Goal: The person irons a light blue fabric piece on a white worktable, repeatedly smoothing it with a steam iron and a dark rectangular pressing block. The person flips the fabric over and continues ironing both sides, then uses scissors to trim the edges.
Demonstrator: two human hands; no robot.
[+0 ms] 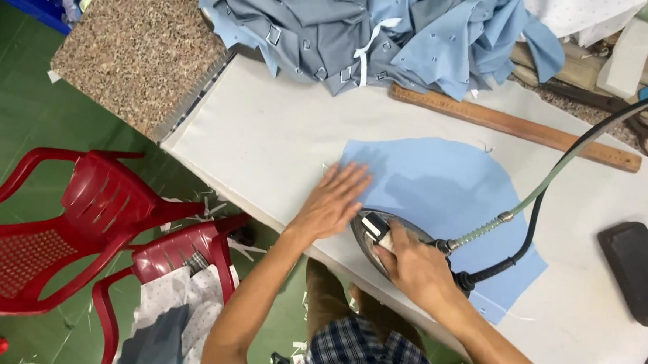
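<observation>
Right hand [415, 266] wrapped tight around the handle of the electric iron [380, 237], pressing down on the near edge of the light blue fabric piece [442, 188]. Left hand [332, 201] flat, fingers spread, pinning the fabric's left edge just beside the iron. Wooden ruler [515, 127] well beyond both hands

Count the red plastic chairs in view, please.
2, maybe more. One chair stands at far left; a second chair holds cloth beside the table. A red piece at the bottom-left corner is cut off.
</observation>
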